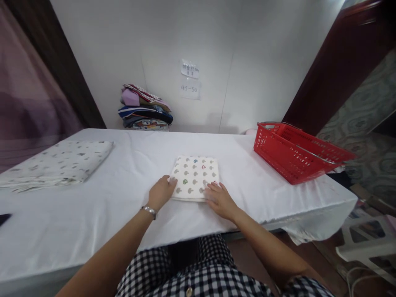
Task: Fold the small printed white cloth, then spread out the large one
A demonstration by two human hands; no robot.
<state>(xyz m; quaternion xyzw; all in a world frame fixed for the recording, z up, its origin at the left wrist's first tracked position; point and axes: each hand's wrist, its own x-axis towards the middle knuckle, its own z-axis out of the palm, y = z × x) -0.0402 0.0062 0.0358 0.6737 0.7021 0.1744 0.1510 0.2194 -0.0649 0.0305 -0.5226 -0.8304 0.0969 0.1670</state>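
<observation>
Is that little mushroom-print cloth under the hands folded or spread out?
Folded: the mushroom-print cloth lies as a small neat rectangle with a thick near edge, left hand and right hand resting on it.

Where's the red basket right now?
In the head view the red basket sits on the white table at its far right corner, to the right of the folded patterned cloth under both hands.

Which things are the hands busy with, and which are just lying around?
Busy with: folded spotted cloth, touched by left hand and right hand.

Lying around: red basket, pile of clothes, big folded sheet, paper notes.
</observation>
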